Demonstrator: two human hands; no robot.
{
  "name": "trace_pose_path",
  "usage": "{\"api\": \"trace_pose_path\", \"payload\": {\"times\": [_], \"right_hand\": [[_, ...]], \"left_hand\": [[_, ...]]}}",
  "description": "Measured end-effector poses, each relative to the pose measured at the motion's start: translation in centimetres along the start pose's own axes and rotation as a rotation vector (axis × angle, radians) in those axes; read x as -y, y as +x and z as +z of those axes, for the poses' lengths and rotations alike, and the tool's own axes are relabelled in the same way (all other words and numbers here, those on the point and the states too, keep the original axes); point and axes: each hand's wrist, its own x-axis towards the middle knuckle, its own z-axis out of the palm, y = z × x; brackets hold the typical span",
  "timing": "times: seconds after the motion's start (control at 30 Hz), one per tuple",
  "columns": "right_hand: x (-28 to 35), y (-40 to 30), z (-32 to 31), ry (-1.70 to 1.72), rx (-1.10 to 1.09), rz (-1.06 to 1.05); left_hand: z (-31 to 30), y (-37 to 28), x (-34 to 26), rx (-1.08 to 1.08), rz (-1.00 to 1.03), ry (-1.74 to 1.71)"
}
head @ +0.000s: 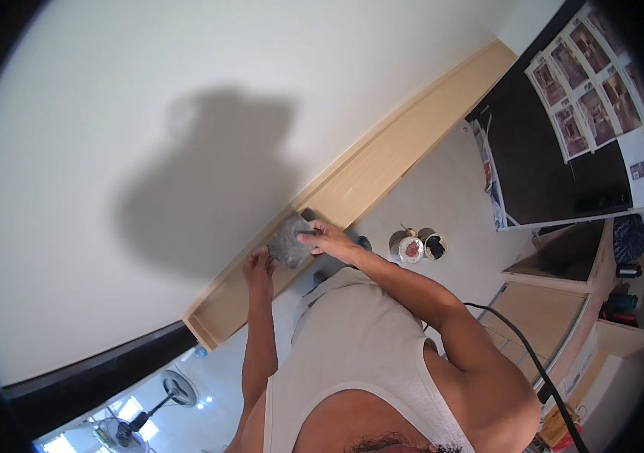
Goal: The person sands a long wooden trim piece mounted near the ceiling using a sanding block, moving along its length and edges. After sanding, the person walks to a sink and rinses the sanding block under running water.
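Between my hands is a thin grey sheet point(292, 242), dull and mottled like worn sandpaper. My right hand point(324, 239) pinches its right side, thumb on top. At the opposite edge, the fingertips of my left hand point(259, 263) grip the sheet. Both hands are over a long pale wooden ledge point(381, 170) with a raised lip, fixed along a white wall point(101, 141). A small dark block point(309, 215) lies on the ledge just beyond my right fingers, partly hidden by the sheet.
Two open tins point(411, 250) stand on the floor point(401, 209), one with reddish matter inside. Right of them are a dark panel with taped photo sheets point(588, 93) and wooden cabinets point(537, 317). A black cable point(517, 334) runs beside my right arm. A pedestal fan point(123, 433) stands lower left.
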Motion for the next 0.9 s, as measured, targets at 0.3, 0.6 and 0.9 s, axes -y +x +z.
{"api": "trace_pose_path", "payload": {"times": [0.3,0.6,0.9], "right_hand": [[-3.8,-2.2,1.7,0.14,-0.091,-0.08],[-5.4,-3.6,-1.2,0.367,-0.25,-0.011],[-2.4,-0.2,9.5,-0.479,0.085,-0.292]], "left_hand": [[-3.0,-2.7,0.7,-0.057,-0.092,-0.141],[-14.6,-4.6,5.0,-0.677,0.245,0.461],[-19.1,-2.5,5.5,-1.011,0.292,0.907]]}}
